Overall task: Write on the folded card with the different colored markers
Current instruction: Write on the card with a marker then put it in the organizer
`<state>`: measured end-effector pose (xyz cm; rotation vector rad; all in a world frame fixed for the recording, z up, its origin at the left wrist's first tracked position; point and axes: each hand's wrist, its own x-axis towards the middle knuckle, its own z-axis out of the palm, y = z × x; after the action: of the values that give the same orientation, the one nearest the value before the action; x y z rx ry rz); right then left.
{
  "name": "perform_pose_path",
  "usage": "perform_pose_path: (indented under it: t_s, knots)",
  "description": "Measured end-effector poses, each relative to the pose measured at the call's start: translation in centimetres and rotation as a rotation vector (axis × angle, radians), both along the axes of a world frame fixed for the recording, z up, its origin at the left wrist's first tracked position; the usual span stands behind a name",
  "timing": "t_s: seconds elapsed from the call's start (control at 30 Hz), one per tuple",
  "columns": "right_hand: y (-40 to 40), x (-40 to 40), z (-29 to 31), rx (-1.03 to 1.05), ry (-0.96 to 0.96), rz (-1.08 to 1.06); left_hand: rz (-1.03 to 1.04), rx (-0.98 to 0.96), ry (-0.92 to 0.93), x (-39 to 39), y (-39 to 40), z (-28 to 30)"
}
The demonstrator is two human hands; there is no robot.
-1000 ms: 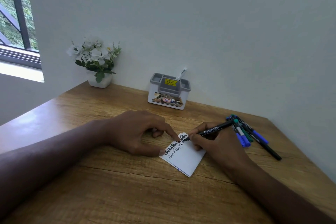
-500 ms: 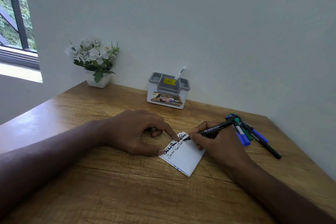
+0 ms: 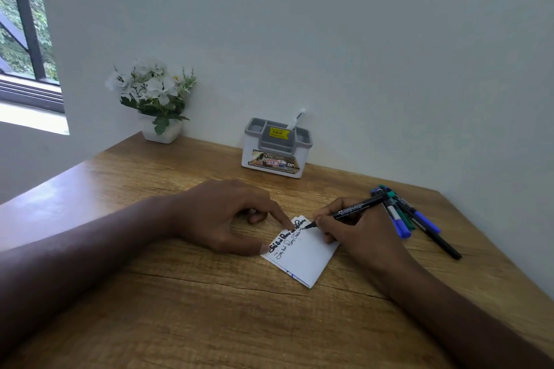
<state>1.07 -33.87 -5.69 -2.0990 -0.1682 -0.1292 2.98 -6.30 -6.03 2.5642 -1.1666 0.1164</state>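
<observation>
— Pinning the folded card (image 3: 302, 252) flat on the desk (image 3: 186, 293), is that what the left hand (image 3: 223, 219) is for?

— So it seems. Its forefinger presses the card's far corner and its thumb the near left edge, the other fingers curled loosely under. I judge this keeps the light paper from sliding or springing open at the fold while it is written on.

— And the right hand (image 3: 356, 234)?

— It is closed around a black marker (image 3: 349, 211) in a writing pinch, the tip on the card's upper right edge, at the end of the second line. The heel of the hand rests on the desk by the card's right side, probably for steadiness.

— How much is written?

— Two lines run along the left side: a thick, bold one and a thinner one beside it. Most of the card is blank, so I would guess the task is partly done.

— Where are the other colours?

— A bunch of markers (image 3: 410, 216), blue, green and black, lies just right of the writing hand, near for swapping. The white organiser (image 3: 275, 150) by the wall holds one pen, and a flower pot (image 3: 160, 129) stands farther left, both well apart from the work.
</observation>
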Motion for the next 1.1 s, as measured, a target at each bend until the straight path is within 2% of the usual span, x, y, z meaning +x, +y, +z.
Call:
perform_pose_path:
  t_s: [0.67, 0.77, 0.87, 0.93, 1.1]
  knots:
    - [0.3, 0.0, 0.0, 0.025, 0.028, -0.058, 0.007, 0.021, 0.015, -0.2, -0.2, 0.2]
    - [0.1, 0.0, 0.3, 0.254, 0.006, -0.139, 0.041, 0.002, 0.042, -0.3, -0.2, 0.0]
    - [-0.7, 0.0, 0.7, 0.505, -0.089, -0.129, 0.088, -0.186, 0.121, 0.0, -0.1, -0.4]
    - [-0.8, 0.0, 0.7, 0.584, -0.095, -0.072, 0.103, -0.254, 0.074, 0.2, -0.2, -0.8]
    - [-0.4, -0.6, 0.7, 0.743, -0.022, 0.066, 0.106, -0.283, -0.133, 0.7, -0.6, -1.3]
